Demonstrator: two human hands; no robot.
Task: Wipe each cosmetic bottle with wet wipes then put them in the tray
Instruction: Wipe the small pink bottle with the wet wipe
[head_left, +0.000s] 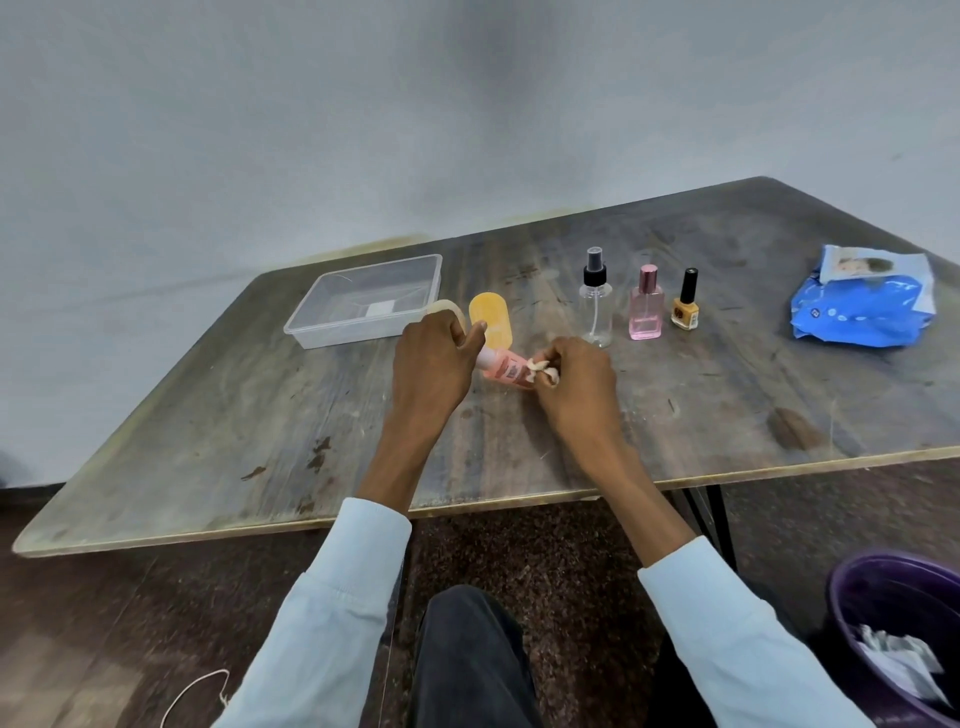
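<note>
Early stage. A pink bottle (501, 370) is gripped by the left hand (431, 358) above the desk (675, 415) and rubbed with a wipe (540, 368) pinched in the right hand (576, 379). The tray (363, 301) appears empty; four other bottles appear untouched.

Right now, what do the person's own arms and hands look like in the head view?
Both arms wear long, pale blue sleeves that end short of the wrists, leaving the forearms bare. The left hand and right hand are bare: no gloves, rings, watch or bracelets visible. No cables or markings show on either sleeve.
</note>
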